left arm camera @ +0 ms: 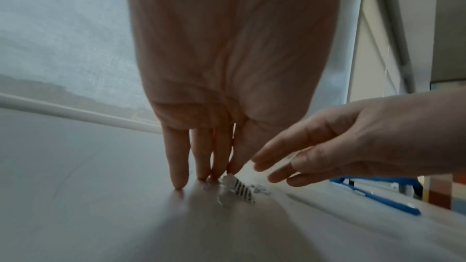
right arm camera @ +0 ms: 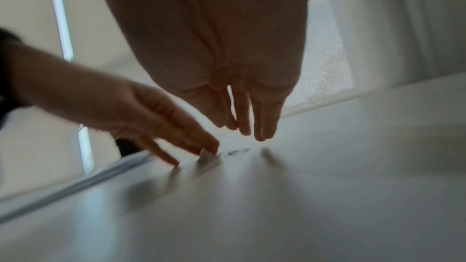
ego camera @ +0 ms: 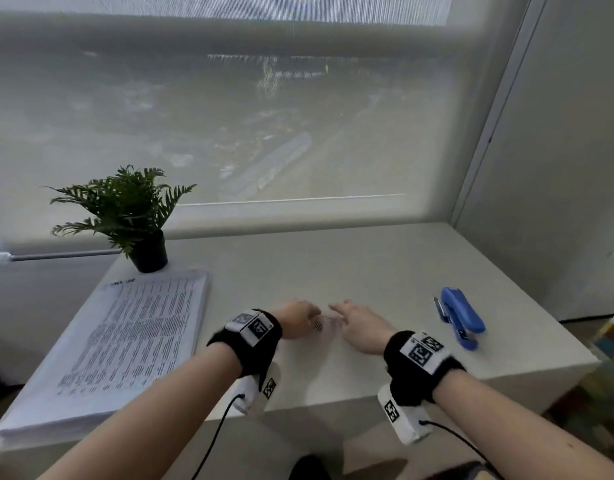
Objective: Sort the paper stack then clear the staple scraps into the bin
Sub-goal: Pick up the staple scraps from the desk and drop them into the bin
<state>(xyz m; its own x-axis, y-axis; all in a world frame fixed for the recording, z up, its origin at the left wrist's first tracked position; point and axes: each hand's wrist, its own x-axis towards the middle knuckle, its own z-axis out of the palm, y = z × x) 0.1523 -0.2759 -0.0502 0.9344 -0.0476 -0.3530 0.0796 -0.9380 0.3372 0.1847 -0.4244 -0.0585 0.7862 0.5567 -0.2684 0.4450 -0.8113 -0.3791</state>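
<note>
A small heap of staple scraps and torn paper bits [ego camera: 324, 322] lies mid-table between my hands. My left hand [ego camera: 310, 318] stands with straight fingers [left arm camera: 179, 166] pointing down, tips on the table right beside the scraps [left arm camera: 237, 188]. My right hand [ego camera: 336, 311] reaches in from the right with its fingers [right arm camera: 262, 127] stretched out, hovering just above the surface and holding nothing. The printed paper stack [ego camera: 125, 341] lies squared at the table's left. No bin is in view.
A blue stapler [ego camera: 461, 317] lies to the right of my hands, with a blue pen-like tool beside it. A potted fern [ego camera: 146, 251] stands behind the paper stack. The white table [ego camera: 333, 265] ends at a window sill. A colourful patterned object [ego camera: 610, 341] sits past the right edge.
</note>
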